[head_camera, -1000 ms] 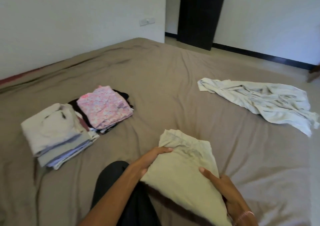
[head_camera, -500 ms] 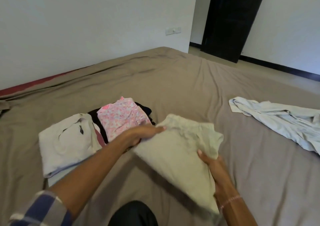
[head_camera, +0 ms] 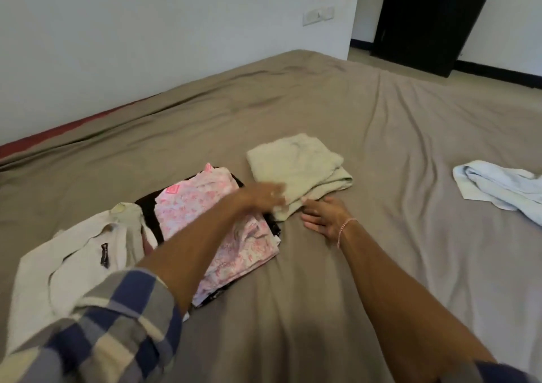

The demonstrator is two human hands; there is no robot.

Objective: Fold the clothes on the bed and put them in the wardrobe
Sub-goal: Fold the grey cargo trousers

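Khaki garment [head_camera: 299, 174] is lying folded on the bed [head_camera: 381, 265], about mid-bed, flat, with its stacked layers showing along the right edge. Its long axis is running from the near end, by the hands, away toward the far wall [head_camera: 146, 45], leaning slightly left. The near end is pointing back at the person.

Left grip [head_camera: 264, 196] is reaching across the pink garment [head_camera: 205, 206] and sitting at the khaki garment's near-left edge. It is motion-blurred. Cannot tell whether the fingers are pinching cloth or only touching it.

Right grip [head_camera: 325, 217] is resting palm down on the bed just nearer than the khaki garment. The fingers are lying straight and spread, holding nothing, with the fingertips [head_camera: 306, 200] touching the near edge. A pink bracelet [head_camera: 346, 227] is circling the wrist.

Pink garment is sitting folded on a black garment [head_camera: 149, 209], just left of the khaki one. The gap between them is hidden by the left arm. White garment [head_camera: 73, 265] is lying further left and nearer, touching the black one and partly covered by a plaid sleeve [head_camera: 102, 338].

Blue garment [head_camera: 498, 186] is lying unfolded and rumpled at the right edge of view, well apart from the rest.

Dark door [head_camera: 434, 16] is standing beyond the far corner of the bed, with a switch plate [head_camera: 318, 15] on the wall left of it.
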